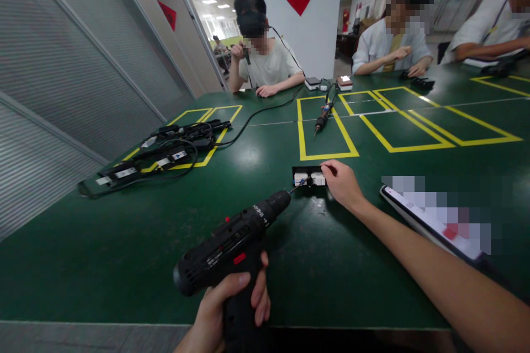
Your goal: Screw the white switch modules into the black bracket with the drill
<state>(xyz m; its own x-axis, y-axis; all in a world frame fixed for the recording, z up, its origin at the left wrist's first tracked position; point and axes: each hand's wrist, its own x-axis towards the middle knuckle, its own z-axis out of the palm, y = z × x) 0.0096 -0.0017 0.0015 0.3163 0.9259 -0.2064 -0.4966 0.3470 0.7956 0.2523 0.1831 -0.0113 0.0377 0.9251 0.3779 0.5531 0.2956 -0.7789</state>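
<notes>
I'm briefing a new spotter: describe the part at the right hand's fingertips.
On the glossy green table, find the black cordless drill in the left hand. By its metal bit, the right hand holds a small black piece, distinguished by two white blocks.

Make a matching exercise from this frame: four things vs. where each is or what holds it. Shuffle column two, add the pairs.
Column one
1. drill
2. black-and-white part
3. slim corded tool
4. phone

Column two
A. lies to the right of the right forearm
B. pinched at its edge by the right hand
C. lies at least mostly inside a yellow outline
D. gripped by the handle in the left hand

Pairs: 1-D, 2-B, 3-C, 4-A
</notes>
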